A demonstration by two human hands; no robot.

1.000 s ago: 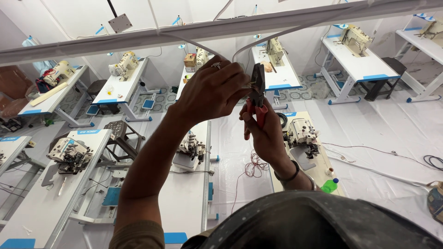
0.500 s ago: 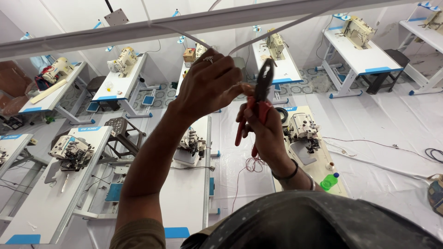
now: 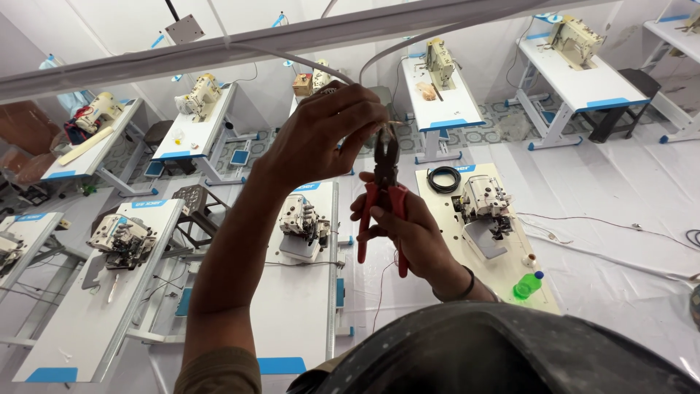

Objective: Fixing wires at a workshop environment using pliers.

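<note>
My left hand (image 3: 328,138) is raised and pinches the end of a thin white cable (image 3: 306,62) that curves down from a long white rail (image 3: 219,47). My right hand (image 3: 408,230) grips the red handles of a pair of pliers (image 3: 385,164). The pliers stand upright, with their dark jaws right at my left fingertips. Whether the jaws are biting the cable end is hidden by my fingers. A dark band sits on my right wrist.
Far below me stand several white tables with sewing machines (image 3: 302,222) (image 3: 481,201) (image 3: 120,237). A green bottle (image 3: 526,286) and a black cable coil (image 3: 443,179) lie on the right table. A dark stool (image 3: 193,201) stands between tables. Loose wires cross the white floor at right.
The pliers have swung from tilted to upright, and their jaws now meet my left fingertips. Both hands sit a little lower in the view.
</note>
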